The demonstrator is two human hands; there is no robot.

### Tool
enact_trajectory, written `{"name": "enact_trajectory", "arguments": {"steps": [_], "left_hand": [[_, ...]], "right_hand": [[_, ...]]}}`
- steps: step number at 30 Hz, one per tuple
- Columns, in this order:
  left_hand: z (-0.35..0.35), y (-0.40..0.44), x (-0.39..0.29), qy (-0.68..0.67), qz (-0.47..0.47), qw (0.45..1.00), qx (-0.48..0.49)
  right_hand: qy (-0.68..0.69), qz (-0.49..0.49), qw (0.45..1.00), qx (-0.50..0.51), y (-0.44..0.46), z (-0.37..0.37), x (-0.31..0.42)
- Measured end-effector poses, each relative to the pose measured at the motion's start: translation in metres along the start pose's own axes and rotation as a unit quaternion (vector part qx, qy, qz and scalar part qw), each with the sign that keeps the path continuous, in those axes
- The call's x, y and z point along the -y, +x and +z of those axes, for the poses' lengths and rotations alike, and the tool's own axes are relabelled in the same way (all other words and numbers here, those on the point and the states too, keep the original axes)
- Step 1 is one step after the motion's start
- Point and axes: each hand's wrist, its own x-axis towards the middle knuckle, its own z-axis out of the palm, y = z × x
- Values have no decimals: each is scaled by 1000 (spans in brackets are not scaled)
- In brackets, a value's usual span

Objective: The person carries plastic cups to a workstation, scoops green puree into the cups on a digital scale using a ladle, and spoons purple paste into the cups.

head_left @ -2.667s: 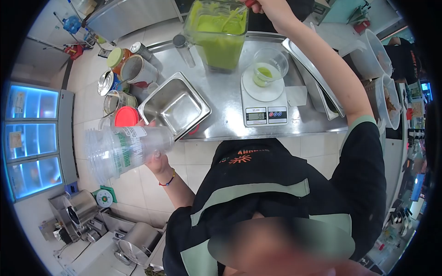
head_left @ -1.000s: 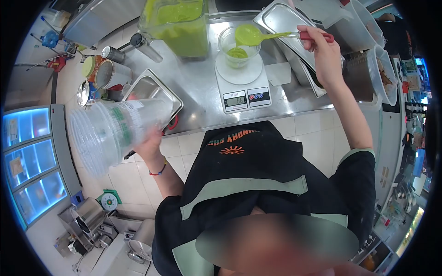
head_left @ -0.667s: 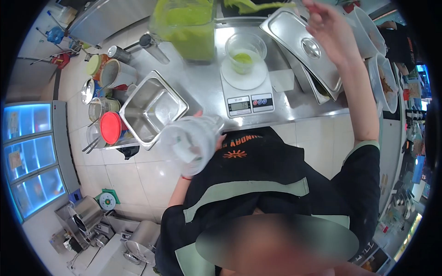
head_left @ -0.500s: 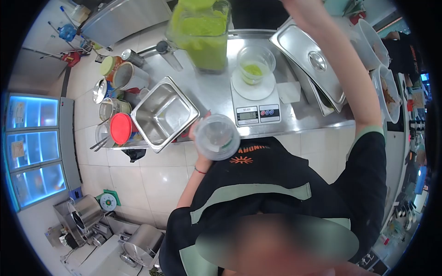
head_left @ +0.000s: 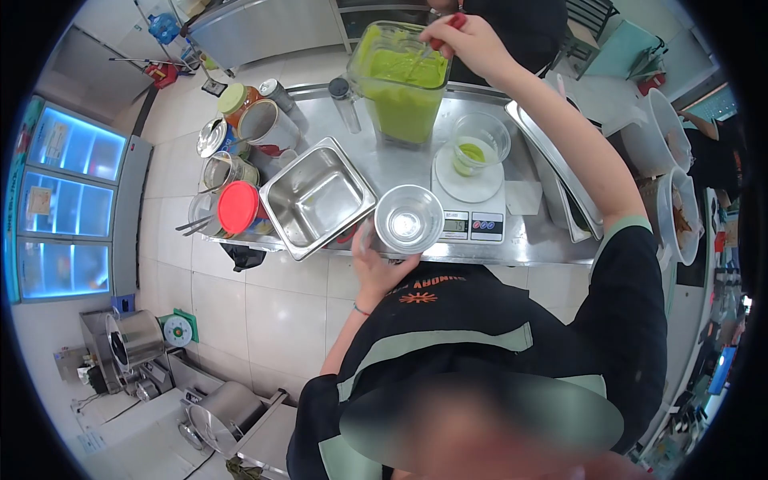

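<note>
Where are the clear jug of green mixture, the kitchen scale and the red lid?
Clear jug point(head_left: 405, 114), head view: front wall.
Kitchen scale point(head_left: 470, 190), head view: white platform.
Red lid point(head_left: 238, 207), head view: its top.

"SUNDAY" on black garment point(head_left: 460, 314), "75" on scale point(head_left: 480, 206)

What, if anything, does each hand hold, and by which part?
Right hand: a utensil, by its red handle. Left hand: the clear cups, around their outer side.

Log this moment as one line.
Left hand: holds clear cups | Right hand: holds spoon, lowered into jar of green mix | Scale: bears tub with some green mix
</note>
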Motion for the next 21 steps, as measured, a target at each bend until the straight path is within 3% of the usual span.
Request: {"name": "enact_trajectory", "arguments": {"steps": [2,5,8,10,14,16,20,21], "left_hand": [[-20,-7,-3,29,19,999,-28],[-68,-13,-4,85,4,996,41],[-102,4,-13,86,76,993,-23],[-109,31,-28,5,130,981,-142],[-130,97,-48,-42,226,961,-155],[-134,131,-57,-9,236,965,-117],[-119,204,-81,-102,273,955,-53],[-111,221,-86,-125,264,956,-17]], "right_hand": [[43,32,998,-17,-1,-5,-9],[154,124,978,-62,-3,-12,-16],[213,108,967,-93,-5,-19,-16],[205,82,970,-102,-9,-31,-13],[203,28,963,-174,-31,-74,1],[164,14,967,-197,-69,-92,31],[35,-42,983,-176,-146,-95,47],[-89,-111,979,-147,-163,-93,38]]}}
